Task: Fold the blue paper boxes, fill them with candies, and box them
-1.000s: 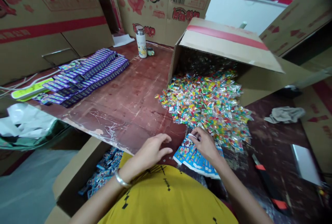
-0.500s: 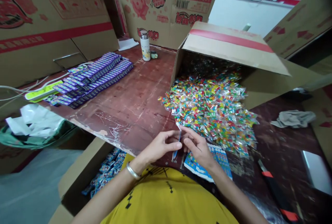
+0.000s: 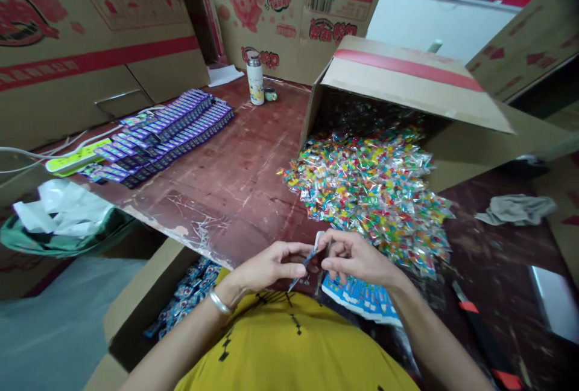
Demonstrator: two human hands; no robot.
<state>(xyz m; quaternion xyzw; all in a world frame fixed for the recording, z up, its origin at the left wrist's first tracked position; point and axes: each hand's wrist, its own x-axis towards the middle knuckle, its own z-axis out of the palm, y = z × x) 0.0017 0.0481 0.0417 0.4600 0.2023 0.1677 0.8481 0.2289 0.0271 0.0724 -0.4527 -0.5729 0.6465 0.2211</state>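
My left hand [image 3: 274, 265] pinches a thin blue printed card [image 3: 308, 259] between thumb and fingers. At the card's pale upper end, my right hand [image 3: 355, 256] has its fingers curled and touching it. The card is seen nearly edge-on, so its face is hidden. Below my right hand lies a fanned stack of blue printed cards [image 3: 362, 301]. Just beyond my hands spreads a heap of small clear bags of colourful candy [image 3: 366, 189], spilling out of a carton [image 3: 407, 71] on its side.
Rows of purple packets [image 3: 167, 134] and a power strip [image 3: 79, 158] lie at left. A thermos [image 3: 255, 80] stands at the back of the table [image 3: 244, 168]. A utility knife [image 3: 484, 336] and grey cloth [image 3: 518, 209] lie at right. An open box of blue packets [image 3: 187, 294] sits below the edge.
The card has tilted from near upright to a slant, its upper end now bent towards my right hand. My right hand has shifted slightly right and turned, uncovering more of the stack's upper edge.
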